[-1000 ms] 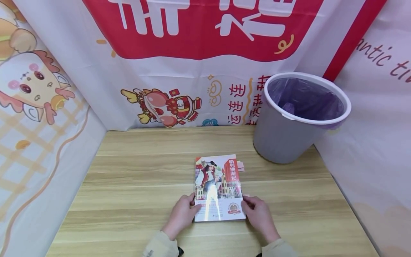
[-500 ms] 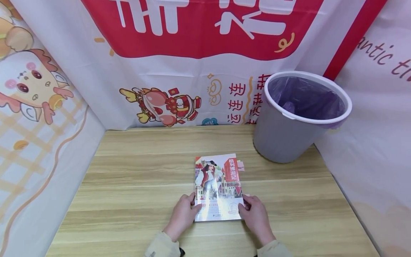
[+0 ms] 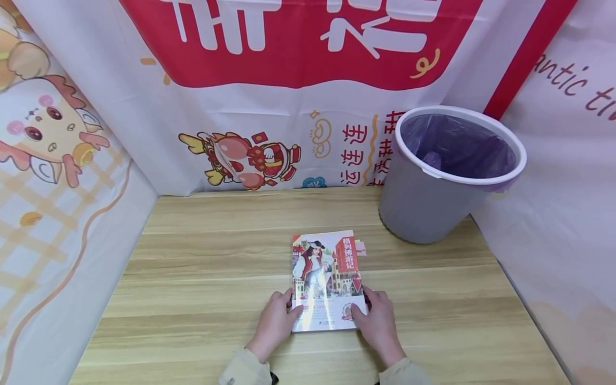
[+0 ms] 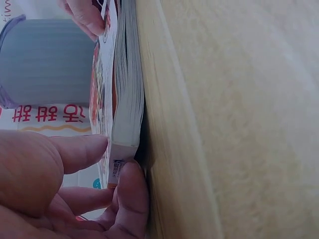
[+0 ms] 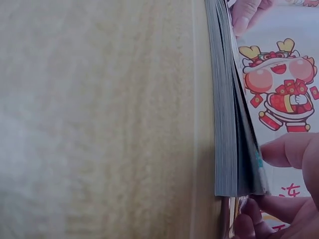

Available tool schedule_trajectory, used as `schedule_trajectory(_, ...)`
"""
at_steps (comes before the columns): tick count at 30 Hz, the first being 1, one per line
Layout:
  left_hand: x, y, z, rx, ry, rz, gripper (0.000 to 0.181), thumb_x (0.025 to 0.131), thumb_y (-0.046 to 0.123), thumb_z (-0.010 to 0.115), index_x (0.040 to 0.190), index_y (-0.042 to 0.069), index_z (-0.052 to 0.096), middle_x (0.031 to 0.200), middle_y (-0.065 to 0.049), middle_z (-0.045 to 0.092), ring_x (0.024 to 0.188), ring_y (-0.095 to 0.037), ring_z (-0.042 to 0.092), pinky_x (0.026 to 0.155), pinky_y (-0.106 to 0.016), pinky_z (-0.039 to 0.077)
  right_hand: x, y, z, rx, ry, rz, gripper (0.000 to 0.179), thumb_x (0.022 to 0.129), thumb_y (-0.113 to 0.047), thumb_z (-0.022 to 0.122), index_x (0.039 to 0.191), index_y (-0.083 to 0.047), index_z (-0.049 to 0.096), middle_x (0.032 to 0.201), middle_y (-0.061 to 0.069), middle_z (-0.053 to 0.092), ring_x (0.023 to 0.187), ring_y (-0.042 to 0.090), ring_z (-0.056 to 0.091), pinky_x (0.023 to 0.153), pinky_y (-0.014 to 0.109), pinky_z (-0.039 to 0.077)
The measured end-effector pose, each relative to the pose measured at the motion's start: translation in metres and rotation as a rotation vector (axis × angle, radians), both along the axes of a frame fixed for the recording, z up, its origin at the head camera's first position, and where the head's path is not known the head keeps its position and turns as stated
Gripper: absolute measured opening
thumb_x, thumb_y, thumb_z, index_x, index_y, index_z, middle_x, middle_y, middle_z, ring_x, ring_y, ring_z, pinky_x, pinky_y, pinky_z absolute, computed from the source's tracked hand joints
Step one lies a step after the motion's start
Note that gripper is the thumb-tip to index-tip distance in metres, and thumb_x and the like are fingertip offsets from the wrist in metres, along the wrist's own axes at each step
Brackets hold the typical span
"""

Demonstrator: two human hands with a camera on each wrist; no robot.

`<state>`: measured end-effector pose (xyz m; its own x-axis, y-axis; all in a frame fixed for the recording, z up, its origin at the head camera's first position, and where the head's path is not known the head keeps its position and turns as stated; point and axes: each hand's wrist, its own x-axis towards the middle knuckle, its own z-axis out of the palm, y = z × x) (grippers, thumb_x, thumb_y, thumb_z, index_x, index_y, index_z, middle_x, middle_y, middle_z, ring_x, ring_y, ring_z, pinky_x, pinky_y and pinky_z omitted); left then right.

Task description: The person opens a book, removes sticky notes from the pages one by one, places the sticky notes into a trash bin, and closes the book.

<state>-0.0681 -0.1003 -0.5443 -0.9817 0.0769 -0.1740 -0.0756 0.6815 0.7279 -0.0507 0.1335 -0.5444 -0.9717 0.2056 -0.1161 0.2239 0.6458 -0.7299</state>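
A: Where is the book (image 3: pixel 320 267) lying?

B: It is lying on the wooden table (image 3: pixel 202 262), around the middle, between the two hands. Its front cover (image 3: pixel 307 318) is facing up and is reflecting a bright light.

A: What is the left hand (image 3: pixel 275 322) doing?

B: It is gripping the near part of the left side. The thumb is resting on the cover, and the fingers (image 4: pixel 132 196) are curling at the spine (image 4: pixel 118 169).

A: Is the right hand (image 3: pixel 378 324) holding something also?

B: Yes, it is pinching the cover at the near right corner. A dark gap is showing between the cover and the pages (image 5: pixel 225 149). How far the fingers are reaching underneath, I cannot tell.

A: And what is surrounding them?

B: Pink tabs (image 3: pixel 360 248) are sticking out at the right edge, toward the far corner. A grey bin (image 3: pixel 418 206) is standing at the far right, and a purple bag (image 3: pixel 467 155) is lining it. Behind the table, a printed cloth (image 3: pixel 279 101) is hanging.
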Motion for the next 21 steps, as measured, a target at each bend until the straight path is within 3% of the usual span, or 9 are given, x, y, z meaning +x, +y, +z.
schedule_trajectory(4, 0.0, 0.0, -0.001, -0.006, 0.013, -0.001, 0.06, 0.09, 0.021, 0.072, 0.137, -0.01, 0.051, 0.089, -0.004, 0.051, 0.072, -0.014, 0.048, 0.061, -0.026, 0.045, 0.0, -0.001, 0.003, 0.002, 0.033, -0.02, 0.062, 0.083, -0.018, 0.076, 0.137, 0.0, 0.055, 0.125, 0.018, 0.056, 0.116, 0.035, 0.049, 0.097, 0.053, 0.042)
schedule_trajectory(11, 0.0, 0.0, -0.002, -0.01, 0.037, -0.005, 0.06, 0.09, 0.02, 0.072, 0.136, -0.011, 0.051, 0.089, -0.005, 0.052, 0.073, -0.015, 0.048, 0.065, -0.029, 0.046, 0.003, -0.006, 0.01, 0.111, 0.214, 0.024, 0.057, 0.08, -0.016, 0.078, 0.132, -0.001, 0.06, 0.131, 0.019, 0.059, 0.125, 0.039, 0.046, 0.1, 0.059, 0.029)
schedule_trajectory(17, 0.0, 0.0, -0.003, -0.019, 0.02, 0.004, 0.061, 0.09, 0.022, 0.073, 0.137, -0.01, 0.051, 0.09, -0.005, 0.053, 0.073, -0.015, 0.048, 0.064, -0.028, 0.046, 0.006, -0.01, 0.015, 0.23, 0.349, 0.063, 0.055, 0.08, -0.016, 0.078, 0.129, 0.002, 0.062, 0.13, 0.017, 0.061, 0.126, 0.04, 0.046, 0.095, 0.059, 0.029)
schedule_trajectory(21, -0.001, 0.0, -0.003, -0.029, 0.029, 0.008, 0.061, 0.089, 0.022, 0.073, 0.136, -0.01, 0.052, 0.09, -0.004, 0.054, 0.075, -0.014, 0.049, 0.067, -0.03, 0.047, 0.007, -0.011, 0.018, 0.223, 0.375, 0.082, 0.052, 0.08, -0.014, 0.077, 0.128, 0.003, 0.062, 0.129, 0.018, 0.063, 0.127, 0.041, 0.047, 0.096, 0.062, 0.029)
